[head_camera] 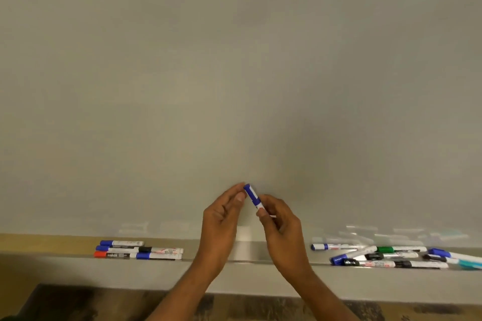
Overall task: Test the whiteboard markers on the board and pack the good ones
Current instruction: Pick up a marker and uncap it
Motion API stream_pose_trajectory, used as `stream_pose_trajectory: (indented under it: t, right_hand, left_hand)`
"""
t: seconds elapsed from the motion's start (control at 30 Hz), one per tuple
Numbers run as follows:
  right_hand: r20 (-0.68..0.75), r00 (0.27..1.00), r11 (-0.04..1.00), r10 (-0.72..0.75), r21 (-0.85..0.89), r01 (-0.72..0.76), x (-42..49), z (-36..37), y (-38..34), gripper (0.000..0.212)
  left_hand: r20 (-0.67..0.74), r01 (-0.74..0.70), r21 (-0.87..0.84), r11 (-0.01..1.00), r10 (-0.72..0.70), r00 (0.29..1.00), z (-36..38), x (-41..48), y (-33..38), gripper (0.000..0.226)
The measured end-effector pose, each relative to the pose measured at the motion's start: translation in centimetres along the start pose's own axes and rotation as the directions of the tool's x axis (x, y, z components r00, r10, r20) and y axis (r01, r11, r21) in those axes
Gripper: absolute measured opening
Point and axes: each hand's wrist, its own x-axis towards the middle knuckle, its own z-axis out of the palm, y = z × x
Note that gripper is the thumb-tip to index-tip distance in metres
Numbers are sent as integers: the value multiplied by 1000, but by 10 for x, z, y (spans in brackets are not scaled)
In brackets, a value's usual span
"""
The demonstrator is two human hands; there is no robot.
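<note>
A blue-capped white marker [253, 197] is held up in front of the whiteboard [234, 73], cap end pointing up and left. My right hand [280, 224] grips the marker's barrel. My left hand [224, 212] has its fingertips and thumb at the blue cap. The board's surface around the hands is blank. Several markers [138, 251] with blue, red and black caps lie in a small group on the tray [245, 247] to the left. A bigger heap of markers [386, 257] with blue, green and black caps lies on the tray to the right.
The metal tray runs along the board's bottom edge, with a bright bare patch between my forearms. A light blue object [469, 263] lies at the tray's far right. A dark floor [78, 302] shows below the ledge.
</note>
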Motion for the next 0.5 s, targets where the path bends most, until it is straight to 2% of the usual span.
stream_pose_trajectory:
  t: [0.17,0.33,0.5]
  right_hand:
    - [57,998,989,2,145,-10,2,-8,-89,22]
    - [144,989,970,43,231,-76,0,-28,-162,17]
    - [261,964,953,55,275,-128,6,-44,-205,45]
  left_hand:
    - [219,-9,-127,992,37,975,-8,3,84,30]
    - [325,-30,-214,976,100,940,-11,2,144,38]
    - [435,-11,-285,958,140,889,-5,0,185,40]
